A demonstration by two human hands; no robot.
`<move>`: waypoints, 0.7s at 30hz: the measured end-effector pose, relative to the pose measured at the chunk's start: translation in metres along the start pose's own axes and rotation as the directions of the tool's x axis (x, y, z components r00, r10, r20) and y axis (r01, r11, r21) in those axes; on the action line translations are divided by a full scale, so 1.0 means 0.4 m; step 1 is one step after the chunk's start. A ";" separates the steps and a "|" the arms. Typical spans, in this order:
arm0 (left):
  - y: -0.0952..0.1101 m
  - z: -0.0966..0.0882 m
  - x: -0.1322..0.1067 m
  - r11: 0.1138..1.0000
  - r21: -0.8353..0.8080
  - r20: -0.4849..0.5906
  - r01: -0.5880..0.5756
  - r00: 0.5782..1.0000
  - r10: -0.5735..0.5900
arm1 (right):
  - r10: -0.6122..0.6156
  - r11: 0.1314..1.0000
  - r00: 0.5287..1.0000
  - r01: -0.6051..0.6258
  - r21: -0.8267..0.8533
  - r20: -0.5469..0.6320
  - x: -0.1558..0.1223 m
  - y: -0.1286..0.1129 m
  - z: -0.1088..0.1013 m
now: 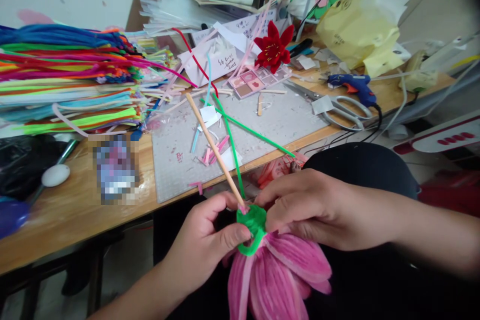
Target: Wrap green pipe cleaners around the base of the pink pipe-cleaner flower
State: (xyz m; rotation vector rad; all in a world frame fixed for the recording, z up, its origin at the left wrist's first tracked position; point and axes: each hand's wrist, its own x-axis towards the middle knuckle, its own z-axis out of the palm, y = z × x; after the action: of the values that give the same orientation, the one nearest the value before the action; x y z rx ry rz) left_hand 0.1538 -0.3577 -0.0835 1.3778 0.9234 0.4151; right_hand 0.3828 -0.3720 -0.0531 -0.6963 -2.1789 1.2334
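Observation:
A pink pipe-cleaner flower (277, 280) hangs petals-down over my lap, with a wooden stick (213, 147) rising from its base as a stem. Green pipe cleaner (252, 220) wraps around that base, and one long green strand (233, 155) runs up from it toward the table. My left hand (210, 240) pinches the green base, thumb in front, close to the stick. On the other side, my right hand (311, 207) has its fingers closed at the green wrap's edge; its fingertips are partly hidden, so what exactly they pinch does not show.
Bundles of coloured pipe cleaners (71, 80) lie at the left. The grey cutting mat (172, 160) carries scraps and a second green pipe cleaner (262, 135). Scissors (345, 112), a blue glue gun (352, 85) and a red flower (273, 47) are farther back.

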 end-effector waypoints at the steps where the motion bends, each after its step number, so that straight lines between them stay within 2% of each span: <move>1: 0.001 0.000 -0.001 1.000 0.002 0.005 0.003 1.000 -0.003 | 0.005 1.000 1.000 -0.005 0.005 0.019 0.000 0.000 -0.002; 5: 0.005 0.001 -0.004 0.996 0.079 -0.016 -0.042 0.999 0.044 | 0.055 0.997 0.996 -0.059 0.057 0.067 -0.003 -0.007 -0.003; 9: 0.004 0.003 -0.002 0.994 0.096 -0.044 -0.054 0.997 0.059 | 0.158 0.985 0.987 -0.159 0.072 0.019 -0.003 -0.024 0.008; 15: 0.004 -0.001 0.003 0.998 0.028 0.003 -0.059 0.998 0.059 | 0.295 0.955 0.951 -0.296 0.000 -0.094 0.014 -0.043 0.028; 19: 0.013 -0.013 0.001 0.995 0.082 0.074 -0.054 0.996 0.047 | 0.347 0.934 0.933 -0.353 -0.053 -0.096 0.033 -0.050 0.029; 21: 0.018 -0.014 -0.001 0.989 0.140 0.070 -0.055 0.997 0.045 | 0.354 0.928 0.930 -0.362 -0.086 -0.093 0.042 -0.052 0.027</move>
State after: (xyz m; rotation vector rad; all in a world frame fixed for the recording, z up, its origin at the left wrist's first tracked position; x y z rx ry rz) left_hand 0.1512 -0.3529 -0.0763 1.5377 0.8783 0.3443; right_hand 0.3597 -0.3766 -0.0361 -1.2085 -2.1233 1.2507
